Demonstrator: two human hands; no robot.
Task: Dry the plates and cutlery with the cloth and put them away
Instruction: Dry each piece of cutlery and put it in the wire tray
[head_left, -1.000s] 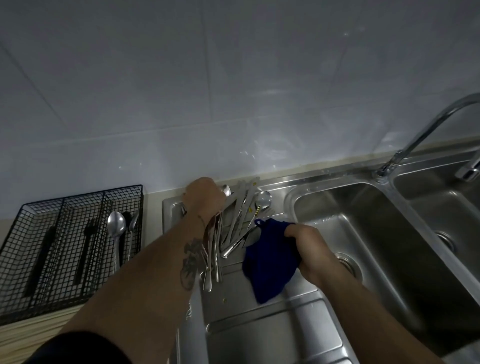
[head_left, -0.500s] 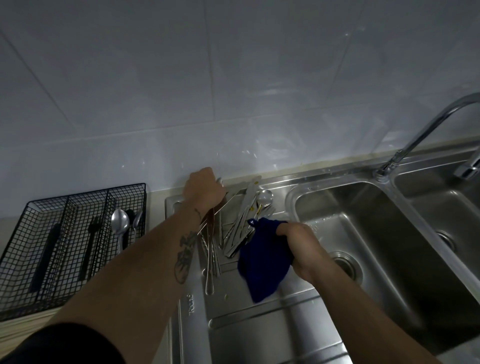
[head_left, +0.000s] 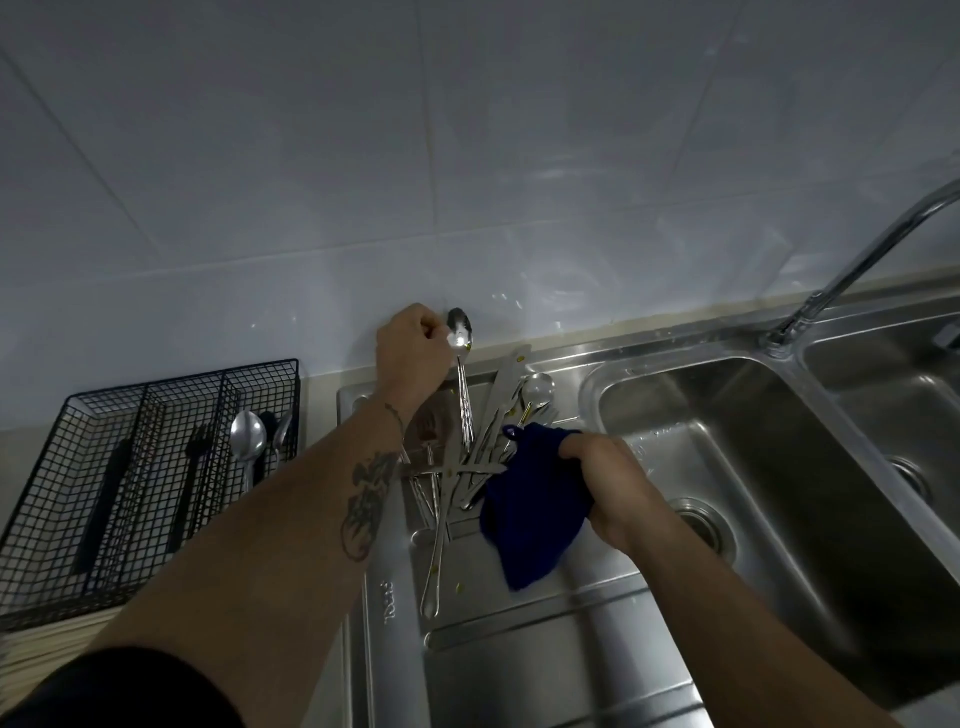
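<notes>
My left hand (head_left: 413, 353) pinches a steel spoon (head_left: 462, 364) by its bowl end and holds it above the pile, bowl up, handle hanging down. Below it, several steel knives, forks and spoons lie in a loose pile of cutlery (head_left: 483, 441) on the drainboard (head_left: 519, 649). My right hand (head_left: 608, 483) grips a dark blue cloth (head_left: 530, 514) just right of the pile, the cloth hanging over the drainboard. A black wire cutlery basket (head_left: 130, 493) at the left holds a few spoons and dark-handled pieces. No plates are in view.
A stainless double sink (head_left: 753, 493) lies to the right, with a curved tap (head_left: 857, 265) over the divider. White wall tiles rise close behind the drainboard. The basket stands on a light wooden counter (head_left: 47, 639).
My left hand has risen from the cutlery pile towards the wall, lifting one spoon out of it. My right hand with the cloth stayed beside the pile.
</notes>
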